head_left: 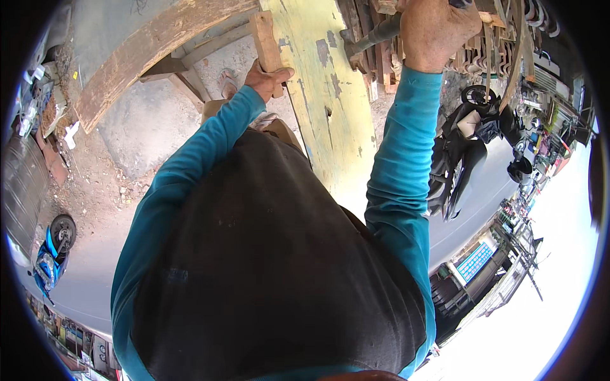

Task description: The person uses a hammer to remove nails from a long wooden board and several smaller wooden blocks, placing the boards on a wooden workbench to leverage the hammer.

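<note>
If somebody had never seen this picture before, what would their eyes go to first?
Probably the big dark shirt with bright turquoise sleeves, filling the middle and bottom. Next comes the worn yellow board at the top middle: the left hand grips a wooden block by its left edge, and the right hand, upper right, holds what looks like a hammer.

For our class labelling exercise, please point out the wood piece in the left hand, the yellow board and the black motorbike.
Wood piece (266,42), head view: its face, above the fingers.
Yellow board (317,89), head view: its painted face.
Black motorbike (469,164), head view: its seat.
</note>
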Motion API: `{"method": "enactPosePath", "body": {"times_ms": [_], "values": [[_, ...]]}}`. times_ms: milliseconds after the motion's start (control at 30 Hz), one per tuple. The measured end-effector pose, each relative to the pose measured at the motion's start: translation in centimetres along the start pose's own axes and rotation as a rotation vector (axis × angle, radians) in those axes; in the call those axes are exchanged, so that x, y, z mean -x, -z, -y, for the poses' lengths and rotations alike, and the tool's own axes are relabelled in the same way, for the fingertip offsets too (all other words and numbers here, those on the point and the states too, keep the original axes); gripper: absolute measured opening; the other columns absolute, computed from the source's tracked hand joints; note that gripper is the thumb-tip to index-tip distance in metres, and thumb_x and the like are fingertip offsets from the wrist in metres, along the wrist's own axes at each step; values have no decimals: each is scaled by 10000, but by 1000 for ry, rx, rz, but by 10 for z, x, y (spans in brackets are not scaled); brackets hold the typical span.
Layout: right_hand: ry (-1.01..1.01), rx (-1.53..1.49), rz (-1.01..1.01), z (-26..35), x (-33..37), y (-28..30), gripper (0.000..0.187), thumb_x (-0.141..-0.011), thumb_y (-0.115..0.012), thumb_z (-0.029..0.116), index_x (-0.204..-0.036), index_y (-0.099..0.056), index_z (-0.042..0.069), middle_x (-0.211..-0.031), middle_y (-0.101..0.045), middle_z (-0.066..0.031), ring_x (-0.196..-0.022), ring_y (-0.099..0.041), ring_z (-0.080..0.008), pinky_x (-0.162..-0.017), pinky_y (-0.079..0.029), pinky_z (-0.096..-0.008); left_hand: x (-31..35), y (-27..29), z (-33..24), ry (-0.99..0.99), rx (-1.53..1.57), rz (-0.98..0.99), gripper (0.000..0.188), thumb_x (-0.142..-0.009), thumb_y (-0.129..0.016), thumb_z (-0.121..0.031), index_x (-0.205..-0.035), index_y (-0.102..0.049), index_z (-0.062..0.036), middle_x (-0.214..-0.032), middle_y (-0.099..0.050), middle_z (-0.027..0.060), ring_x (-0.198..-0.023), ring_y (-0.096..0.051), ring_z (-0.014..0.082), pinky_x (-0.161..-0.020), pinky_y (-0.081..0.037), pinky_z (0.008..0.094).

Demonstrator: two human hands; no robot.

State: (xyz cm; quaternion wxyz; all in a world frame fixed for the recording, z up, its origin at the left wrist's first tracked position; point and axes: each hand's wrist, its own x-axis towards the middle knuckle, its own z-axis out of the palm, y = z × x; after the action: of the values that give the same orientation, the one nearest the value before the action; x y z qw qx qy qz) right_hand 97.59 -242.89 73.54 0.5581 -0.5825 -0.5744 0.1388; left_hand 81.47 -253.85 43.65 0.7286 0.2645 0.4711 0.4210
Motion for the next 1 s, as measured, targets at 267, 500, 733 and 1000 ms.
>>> {"method": "enactPosePath", "body": {"times_ms": [267,500,733,1000], "values": [[150,-121,28,7,36,9,405,-1010,-576,331,-740,-530,33,-538,-532,-104,-456,-510,-164,-502,-458,-311,-4,-1,3,73,138,8,621,-759,-849,-137,-1269,-539,33,-1162,-672,132,-1011,-664,217,-879,-541,350],[609,670,-42,-49,-67,-72,528,-971,-599,439,-906,-659,-82,-583,-547,-243,-530,-493,-442,-609,-452,-444,-10,-1,12,-52,145,79,688,-760,-850,-148,-1303,-478,52,-1153,-663,154,-1000,-668,243,-856,-571,385],[-135,22,77,-3,-42,-35,475,-926,-697,441,-743,-515,42,-540,-475,-38,-440,-458,-119,-440,-409,-288,19,18,-29,71,-233,-2,748,-724,-881,-289,-1253,-468,44,-1127,-638,147,-975,-643,233,-799,-554,381],[-54,-44,-346,90,-42,20,617,-884,-707,535,-621,-419,58,-514,-390,-47,-439,-431,-158,-417,-397,-312,-2,7,-112,-402,-1195,-45,806,-668,-812,-298,-1362,-478,-60,-1212,-460,217,-1176,-447,430,-991,-424,499]]}}
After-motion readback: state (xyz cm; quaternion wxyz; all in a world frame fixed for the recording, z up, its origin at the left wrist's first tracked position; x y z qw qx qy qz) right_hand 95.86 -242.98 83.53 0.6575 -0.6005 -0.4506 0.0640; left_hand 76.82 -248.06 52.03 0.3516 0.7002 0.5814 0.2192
